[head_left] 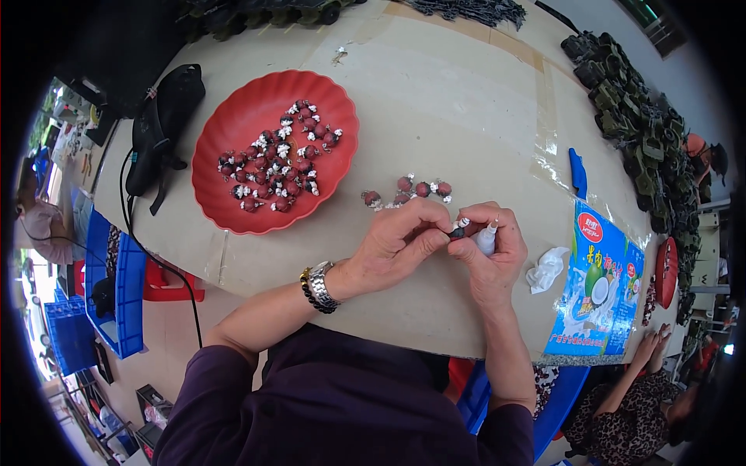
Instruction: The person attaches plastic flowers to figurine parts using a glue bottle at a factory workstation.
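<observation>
My left hand point(400, 241) pinches a small dark red bead with a silver cap point(458, 228) between thumb and fingers. My right hand point(491, 252) meets it from the right and grips a small white squeeze bottle point(486, 238), its tip at the bead. Just beyond my hands lies a short row of red beads with silver caps point(412, 189) on the table. A red scalloped plate point(233, 128) at the upper left holds several more of the same beads point(276, 167).
The beige table point(451, 101) carries a crumpled white tissue point(546, 269), a blue tool point(578, 174), a colourful printed sheet point(602, 283), a black device with cord point(163, 124) and piles of dark parts point(637, 124). Another person point(637, 396) sits at lower right.
</observation>
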Tool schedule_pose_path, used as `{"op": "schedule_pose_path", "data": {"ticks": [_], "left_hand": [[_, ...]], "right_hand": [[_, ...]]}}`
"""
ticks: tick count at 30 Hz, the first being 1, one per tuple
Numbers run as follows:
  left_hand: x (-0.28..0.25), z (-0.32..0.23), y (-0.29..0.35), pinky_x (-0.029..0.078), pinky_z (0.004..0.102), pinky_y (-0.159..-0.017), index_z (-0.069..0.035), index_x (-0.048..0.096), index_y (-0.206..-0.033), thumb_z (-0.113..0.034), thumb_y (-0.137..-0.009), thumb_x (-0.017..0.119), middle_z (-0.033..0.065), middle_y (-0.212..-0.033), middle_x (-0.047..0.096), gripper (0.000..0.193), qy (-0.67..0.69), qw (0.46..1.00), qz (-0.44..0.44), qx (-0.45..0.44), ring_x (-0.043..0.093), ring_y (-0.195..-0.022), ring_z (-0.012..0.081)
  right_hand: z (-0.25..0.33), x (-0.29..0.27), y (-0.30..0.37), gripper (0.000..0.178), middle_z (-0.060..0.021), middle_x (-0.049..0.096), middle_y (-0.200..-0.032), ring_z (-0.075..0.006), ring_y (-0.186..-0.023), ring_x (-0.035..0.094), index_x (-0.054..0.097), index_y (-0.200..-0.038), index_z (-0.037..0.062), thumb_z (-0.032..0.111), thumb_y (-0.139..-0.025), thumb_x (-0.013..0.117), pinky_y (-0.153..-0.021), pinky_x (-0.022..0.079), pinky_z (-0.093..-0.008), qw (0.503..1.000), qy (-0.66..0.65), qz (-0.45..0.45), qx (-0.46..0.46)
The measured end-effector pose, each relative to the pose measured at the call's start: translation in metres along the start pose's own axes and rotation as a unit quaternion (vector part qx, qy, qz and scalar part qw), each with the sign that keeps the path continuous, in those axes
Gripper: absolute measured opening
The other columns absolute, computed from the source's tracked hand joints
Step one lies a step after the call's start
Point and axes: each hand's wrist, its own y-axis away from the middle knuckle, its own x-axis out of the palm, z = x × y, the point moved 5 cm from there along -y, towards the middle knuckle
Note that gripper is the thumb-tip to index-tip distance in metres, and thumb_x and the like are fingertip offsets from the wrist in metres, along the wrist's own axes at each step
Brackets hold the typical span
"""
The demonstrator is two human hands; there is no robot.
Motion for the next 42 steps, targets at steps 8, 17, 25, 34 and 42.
{"op": "schedule_pose_path", "data": {"ticks": [8,17,25,34,42], "left_hand": [[0.0007,0.0011,0.0008,0.037,0.0213,-0.053,-0.004,0.05,-0.097,-0.008,-0.094,0.057,-0.0004,-0.074,0.05,0.009,0.026,1.0,-0.004,-0.003,0.044,-0.061,0.0046],[0.0029,-0.0011,-0.0001,0.037,0.0207,-0.053,-0.004,0.049,-0.099,-0.008,-0.095,0.056,0.0003,-0.076,0.05,0.01,0.047,0.999,-0.003,0.005,0.045,-0.062,0.0036],[0.0034,0.0012,0.0008,0.036,0.0209,-0.051,-0.004,0.049,-0.1,-0.008,-0.095,0.055,-0.0009,-0.071,0.048,0.009,0.047,0.999,0.006,0.007,0.044,-0.058,0.0035],[0.0032,0.0018,0.0022,0.034,0.0209,-0.049,-0.005,0.046,-0.095,-0.007,-0.096,0.054,-0.0015,-0.07,0.045,0.009,0.062,0.998,0.008,0.007,0.042,-0.057,0.003],[0.0039,0.0001,0.0016,0.034,0.0212,-0.049,-0.005,0.049,-0.099,-0.006,-0.096,0.054,-0.001,-0.07,0.047,0.007,0.049,0.999,0.001,0.017,0.043,-0.056,0.0034]], "right_hand": [[0.0,0.0008,-0.0001,0.034,-0.001,0.059,-0.084,-0.0088,-0.073,0.055,0.063,-0.099,0.0041,0.007,-0.07,0.081,-0.064,0.043,-0.0224,1.0,-0.006,0.007,-0.012],[0.0036,0.0011,-0.001,0.034,-0.0023,0.06,-0.084,-0.0089,-0.072,0.055,0.064,-0.099,0.0036,0.009,-0.07,0.082,-0.063,0.044,-0.0223,0.999,0.005,0.009,-0.042],[0.0037,0.0007,-0.0007,0.033,-0.0036,0.061,-0.087,-0.0095,-0.073,0.056,0.064,-0.099,0.003,0.009,-0.071,0.081,-0.064,0.044,-0.0224,0.999,-0.003,0.01,-0.041],[0.0064,0.0019,-0.0016,0.032,-0.0049,0.062,-0.086,-0.0107,-0.073,0.058,0.064,-0.098,0.0029,0.008,-0.071,0.081,-0.064,0.046,-0.0229,0.998,0.013,0.013,-0.056],[0.0076,0.0017,-0.001,0.033,-0.0055,0.063,-0.089,-0.0114,-0.073,0.059,0.064,-0.099,0.0024,0.011,-0.071,0.081,-0.063,0.046,-0.0231,0.997,0.021,0.013,-0.068]]}}
